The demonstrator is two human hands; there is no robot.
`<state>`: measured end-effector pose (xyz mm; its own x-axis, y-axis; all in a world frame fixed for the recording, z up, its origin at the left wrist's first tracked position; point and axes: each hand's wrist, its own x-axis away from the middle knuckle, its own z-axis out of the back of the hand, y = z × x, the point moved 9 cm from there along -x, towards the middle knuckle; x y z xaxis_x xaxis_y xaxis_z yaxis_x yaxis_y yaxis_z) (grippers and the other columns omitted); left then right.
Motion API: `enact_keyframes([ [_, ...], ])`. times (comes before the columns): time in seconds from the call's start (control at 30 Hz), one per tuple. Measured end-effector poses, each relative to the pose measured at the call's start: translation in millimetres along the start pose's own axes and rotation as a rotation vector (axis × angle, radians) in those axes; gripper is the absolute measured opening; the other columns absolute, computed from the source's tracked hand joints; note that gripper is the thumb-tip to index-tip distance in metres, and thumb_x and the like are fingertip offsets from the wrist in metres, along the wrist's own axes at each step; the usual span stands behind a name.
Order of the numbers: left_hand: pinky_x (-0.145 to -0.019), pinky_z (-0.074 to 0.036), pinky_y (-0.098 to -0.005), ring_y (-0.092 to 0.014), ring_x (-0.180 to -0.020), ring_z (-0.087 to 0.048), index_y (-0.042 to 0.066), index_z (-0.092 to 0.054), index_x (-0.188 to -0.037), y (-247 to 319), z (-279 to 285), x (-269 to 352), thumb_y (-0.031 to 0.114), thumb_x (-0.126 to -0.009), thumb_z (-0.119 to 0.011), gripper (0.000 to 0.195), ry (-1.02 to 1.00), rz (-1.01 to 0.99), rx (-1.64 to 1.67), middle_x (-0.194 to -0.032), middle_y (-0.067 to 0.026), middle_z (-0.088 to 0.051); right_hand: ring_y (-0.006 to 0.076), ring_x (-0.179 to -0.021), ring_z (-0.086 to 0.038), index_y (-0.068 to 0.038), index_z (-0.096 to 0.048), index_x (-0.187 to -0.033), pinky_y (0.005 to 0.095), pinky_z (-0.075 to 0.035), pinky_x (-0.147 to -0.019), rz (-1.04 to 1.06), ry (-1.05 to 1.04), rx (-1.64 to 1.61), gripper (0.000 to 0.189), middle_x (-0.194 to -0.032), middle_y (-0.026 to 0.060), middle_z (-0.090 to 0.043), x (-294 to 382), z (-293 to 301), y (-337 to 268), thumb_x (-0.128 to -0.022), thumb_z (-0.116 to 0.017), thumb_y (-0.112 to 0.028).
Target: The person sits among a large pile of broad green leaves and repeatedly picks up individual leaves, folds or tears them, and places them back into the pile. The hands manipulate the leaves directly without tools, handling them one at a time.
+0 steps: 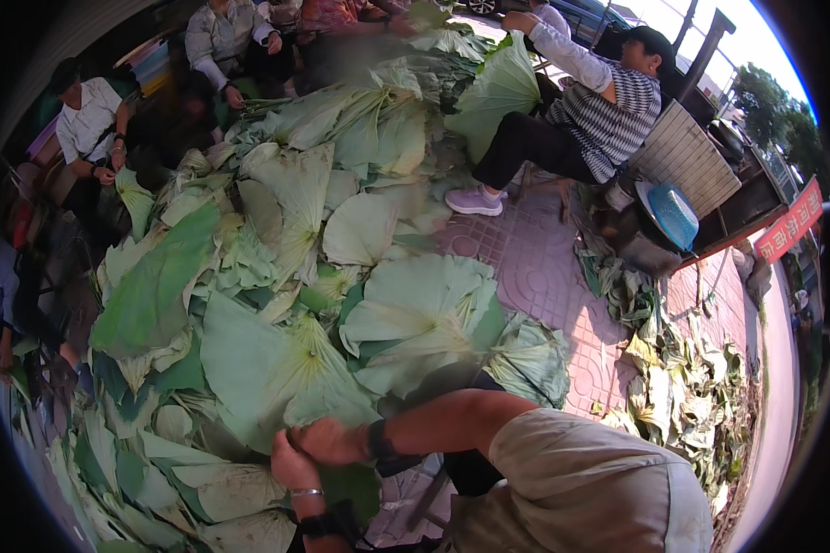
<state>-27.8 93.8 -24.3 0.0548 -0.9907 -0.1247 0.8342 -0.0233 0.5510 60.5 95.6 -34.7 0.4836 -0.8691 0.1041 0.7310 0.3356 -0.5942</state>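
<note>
My hands are close together at the lower edge of a broad, pale green lotus leaf (263,366) with veins fanning from its centre. My right hand (328,440), a black band on its wrist, grips that edge with the fingertips hidden. Touching it from below is my left hand (293,464), which wears a bracelet and a black band and is closed on the same edge. A darker green leaf (351,487) hangs beneath my hands. Folded lotus leaves (232,487) lie to the left, and another spread leaf (422,311) rests just beyond on the pile.
A large heap of lotus leaves (366,124) stretches away in front. Several people sit around it, one (595,117) at right holding up a leaf. Beside paved ground (539,263) are a cart with a blue basket (671,211) and withered leaves (692,401).
</note>
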Motion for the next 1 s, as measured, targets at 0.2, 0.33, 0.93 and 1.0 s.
enact_keyframes([
  [0.2, -0.065, -0.050, -0.0451, -0.038, -0.079, -0.063, 0.008, -0.062, -0.101, 7.1, 10.3, -5.6, 0.029, -0.088, -0.062, 0.024, 0.062, 0.014, 0.049, -0.088, -0.0172, -0.067, 0.0349, -0.063, -0.066, 0.001, -0.052, -0.097, 0.0457, -0.050, -0.050, 0.047, 0.135, 0.093, 0.018, -0.073, 0.0193, -0.065, -3.9, 12.3, -3.4, -0.086, -0.051, -0.013],
  [0.33, -0.063, -0.049, -0.0476, -0.038, -0.076, -0.063, 0.012, -0.060, -0.104, 9.8, 19.6, -4.1, 0.019, -0.086, -0.060, 0.019, 0.094, 0.009, -0.015, -0.087, -0.0154, -0.066, 0.0359, -0.067, -0.067, -0.001, -0.052, -0.098, 0.0451, -0.051, -0.057, 0.064, 0.086, 0.069, 0.018, -0.076, 0.0195, -0.066, -4.4, 19.7, -2.3, -0.085, -0.052, -0.013],
  [0.93, -0.067, -0.051, -0.0419, -0.036, -0.079, -0.064, 0.010, -0.061, -0.103, 18.4, 42.2, -7.0, 0.013, -0.083, -0.062, 0.021, 0.164, 0.011, 0.135, -0.093, -0.0155, -0.066, 0.0394, -0.070, -0.062, -0.002, -0.052, -0.101, 0.0484, -0.049, -0.061, 0.095, 0.091, -0.064, 0.017, -0.080, 0.0202, -0.064, -9.9, 43.2, -12.4, -0.085, -0.051, -0.008],
  [1.0, -0.068, -0.052, -0.0413, -0.036, -0.079, -0.064, 0.010, -0.062, -0.103, 18.6, 43.5, -7.5, 0.012, -0.083, -0.062, 0.021, 0.170, 0.004, 0.132, -0.093, -0.0152, -0.066, 0.0389, -0.069, -0.062, -0.002, -0.053, -0.102, 0.0484, -0.049, -0.060, 0.108, 0.104, -0.062, 0.018, -0.079, 0.0197, -0.064, -9.6, 44.0, -13.3, -0.085, -0.051, -0.008],
])
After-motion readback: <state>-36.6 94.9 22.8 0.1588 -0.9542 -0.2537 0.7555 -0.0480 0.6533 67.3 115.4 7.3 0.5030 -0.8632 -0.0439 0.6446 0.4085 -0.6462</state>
